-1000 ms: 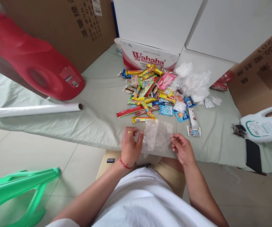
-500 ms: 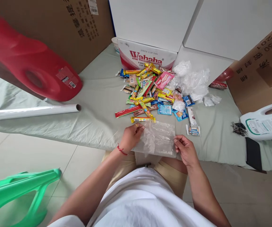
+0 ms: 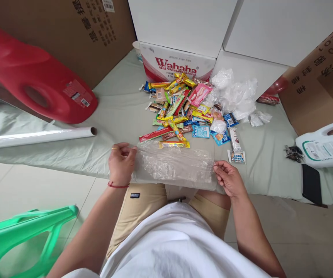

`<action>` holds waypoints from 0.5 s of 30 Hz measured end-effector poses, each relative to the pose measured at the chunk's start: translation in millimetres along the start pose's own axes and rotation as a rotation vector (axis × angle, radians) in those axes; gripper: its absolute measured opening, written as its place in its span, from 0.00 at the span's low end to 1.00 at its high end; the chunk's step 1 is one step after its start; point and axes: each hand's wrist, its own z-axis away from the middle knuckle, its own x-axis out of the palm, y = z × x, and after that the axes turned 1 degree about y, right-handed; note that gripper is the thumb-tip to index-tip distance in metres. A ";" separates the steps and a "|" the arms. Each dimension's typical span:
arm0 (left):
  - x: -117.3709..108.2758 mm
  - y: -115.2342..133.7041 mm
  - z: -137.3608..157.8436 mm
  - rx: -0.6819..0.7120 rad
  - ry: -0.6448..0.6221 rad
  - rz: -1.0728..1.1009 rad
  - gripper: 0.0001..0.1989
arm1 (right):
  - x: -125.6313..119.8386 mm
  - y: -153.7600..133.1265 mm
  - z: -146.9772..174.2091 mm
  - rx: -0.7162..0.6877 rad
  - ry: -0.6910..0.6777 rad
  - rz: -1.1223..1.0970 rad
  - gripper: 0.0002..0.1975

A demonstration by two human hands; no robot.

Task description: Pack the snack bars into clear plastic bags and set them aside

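Clear plastic film stretched between both hands at the bench's near edge.
Across the cloth-covered bench [image 3: 117, 104], a Wahaha carton [image 3: 149, 58] stood behind the heap of wrapped snacks [image 3: 180, 106], and on the near side I had the clear plastic film [image 3: 172, 164] spread wide; whether it was a bag I could not tell. My left hand [image 3: 123, 164] was pinched on its left end, thumb against fingers, and my right hand [image 3: 227, 177] had its fingertips clamped on the right end. The middle was wrinkled, so I judged that an even, gentle outward pull suited it best, with grips close to the corners and little force on such thin plastic. A yellow-wrapped bar [image 3: 174, 144] lay right at its far edge, worth keeping clear of the folds.
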 end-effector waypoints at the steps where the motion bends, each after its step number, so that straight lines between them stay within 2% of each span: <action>1: -2.4 4.5 9.5 0.086 0.127 -0.043 0.13 | 4.2 -2.6 2.5 0.017 -0.010 -0.012 0.25; 2: -4.1 10.2 23.0 0.189 0.239 -0.073 0.13 | 8.8 -5.4 5.3 0.030 -0.019 -0.027 0.25; 4: -3.9 22.7 58.9 0.532 0.251 -0.101 0.09 | 18.9 -10.9 11.3 0.039 -0.035 -0.057 0.24; 5: -1.2 28.2 78.6 0.727 0.209 -0.084 0.10 | 24.3 -13.7 14.6 0.036 -0.043 -0.071 0.24; 7: 10.0 35.9 113.8 1.064 0.014 0.009 0.18 | 35.3 -19.4 21.2 0.027 -0.065 -0.092 0.23; 8: 17.8 38.1 126.8 1.120 -0.066 0.012 0.23 | 40.5 -22.3 24.5 0.021 -0.077 -0.096 0.23; 10: 33.8 41.0 140.8 1.092 -0.132 -0.036 0.25 | 48.8 -27.6 30.2 0.003 -0.097 -0.094 0.22; 12: 44.3 44.6 141.0 1.016 -0.201 -0.069 0.16 | 52.3 -31.7 34.5 -0.019 -0.111 -0.080 0.23; 14: 45.1 50.3 134.3 0.967 -0.334 0.010 0.06 | 48.8 -34.0 36.9 -0.041 -0.127 -0.041 0.22; 15: 41.8 53.5 130.6 0.923 -0.405 0.075 0.06 | 44.3 -34.7 37.6 -0.050 -0.139 -0.007 0.22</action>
